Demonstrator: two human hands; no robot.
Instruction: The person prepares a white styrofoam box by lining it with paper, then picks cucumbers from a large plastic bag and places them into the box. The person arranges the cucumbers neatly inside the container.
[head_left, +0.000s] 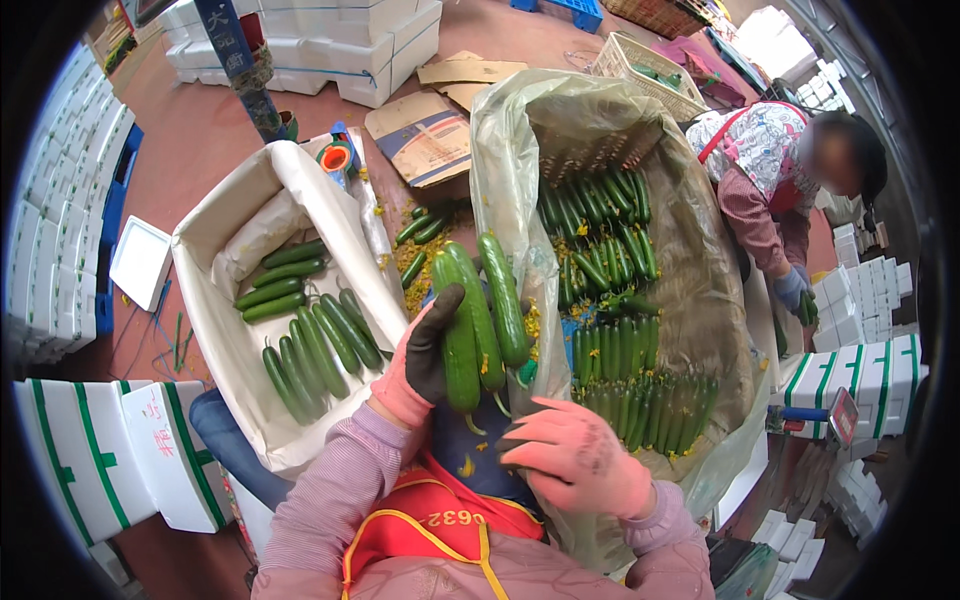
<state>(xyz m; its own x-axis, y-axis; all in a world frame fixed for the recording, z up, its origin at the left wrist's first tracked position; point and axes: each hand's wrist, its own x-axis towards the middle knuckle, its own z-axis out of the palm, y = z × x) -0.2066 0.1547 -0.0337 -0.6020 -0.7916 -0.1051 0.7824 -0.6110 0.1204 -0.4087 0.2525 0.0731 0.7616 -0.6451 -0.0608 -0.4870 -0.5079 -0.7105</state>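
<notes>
My left hand (424, 352), in a pink glove with dark fingertips, holds several cucumbers (461, 337) upright in front of me. Below and right of them is my right hand (574, 454), gloved alike, its fingers apart and nothing in them. On the left stands a lined white box (300, 180) with two groups of cucumbers (319, 352) inside. To the right, a large crate lined with clear plastic (506, 142) contains rows of cucumbers (615, 349) with yellow blossoms among them.
Loose cucumbers (412, 270) and yellow petals lie between the two containers. Flattened cardboard (420, 139) is beyond them. A co-worker (765, 172) bends at the right, holding cucumbers. Stacked white foam boxes (60, 217) stand at the left; a blue post (232, 60) rises at the upper left.
</notes>
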